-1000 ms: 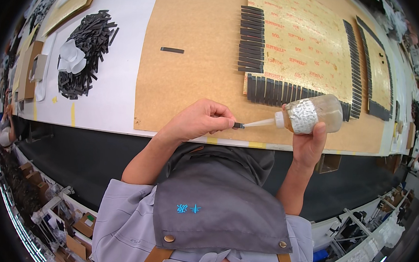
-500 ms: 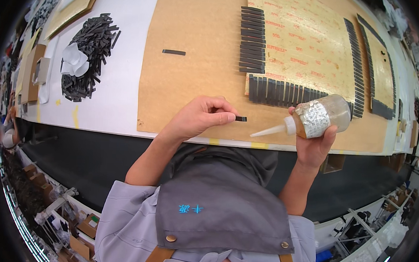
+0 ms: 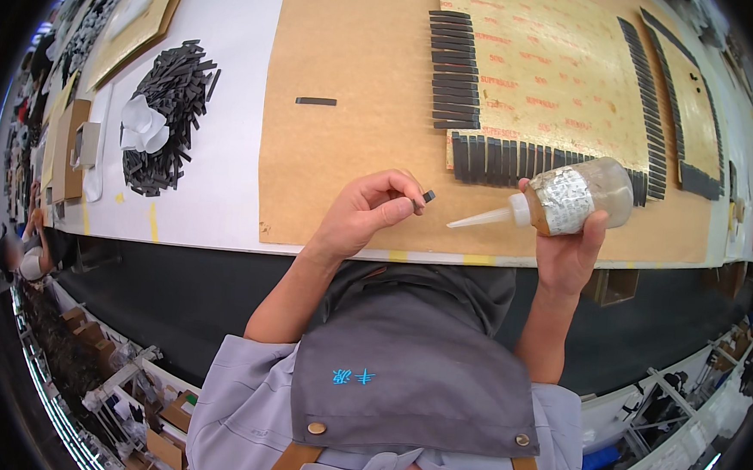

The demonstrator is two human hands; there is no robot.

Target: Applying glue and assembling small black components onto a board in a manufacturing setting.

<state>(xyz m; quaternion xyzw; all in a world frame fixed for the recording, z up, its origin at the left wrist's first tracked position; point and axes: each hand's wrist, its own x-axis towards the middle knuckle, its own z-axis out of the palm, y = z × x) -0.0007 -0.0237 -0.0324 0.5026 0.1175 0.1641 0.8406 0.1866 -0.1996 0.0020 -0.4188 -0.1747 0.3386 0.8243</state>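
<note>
My left hand pinches a short black strip between thumb and fingers, its tip sticking out above the brown sheet. My right hand is wrapped round a clear squeeze bottle with a silvery label and some amber liquid in it. The bottle lies tilted on its side, and its long pale nozzle points left toward the strip, apart from it. Another black strip lies alone on the brown sheet, beyond my left hand.
A yellowish board has black strips lined along its left, near and right edges. Farther right lies a smaller board edged in black. On the left is a pile of black strips with crumpled white material on it. A cardboard box stands at far left.
The strip in my left hand has tilted upward, its end raised. The nozzle tip has stayed close by, still pointing left. The whole view has shifted slightly.
</note>
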